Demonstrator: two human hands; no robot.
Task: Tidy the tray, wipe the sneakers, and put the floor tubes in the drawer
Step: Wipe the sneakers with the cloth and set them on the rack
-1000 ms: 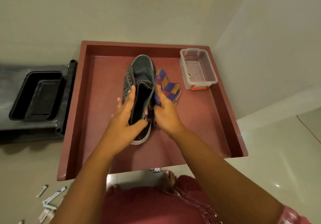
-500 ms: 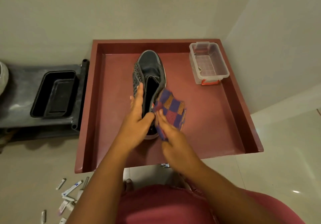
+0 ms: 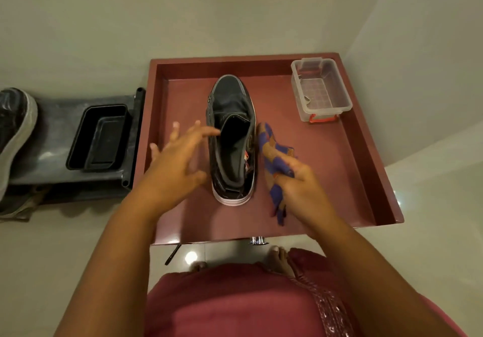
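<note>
On the red tray (image 3: pixel 167 153), by pale walls, the sneaker (image 3: pixel 232 138) is being wiped — right hand (image 3: pixel 300 182) pinching the cloth (image 3: pixel 274 153), left hand (image 3: pixel 175 159) spread; steadying is needed next.

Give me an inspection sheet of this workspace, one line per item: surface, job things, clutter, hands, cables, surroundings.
Surface: red tray, raised rim.
Job's things: dark sneaker upright on the tray; checked cloth beside it; second sneaker on the black stand at left.
Clutter: clear plastic box in the tray's far right corner; black tub on the stand.
Hands: left hand open beside the sneaker; right hand grips the cloth.
Cables: nothing seen.
Surroundings: pale walls, glossy floor; a dark pen-like item on the floor.
</note>
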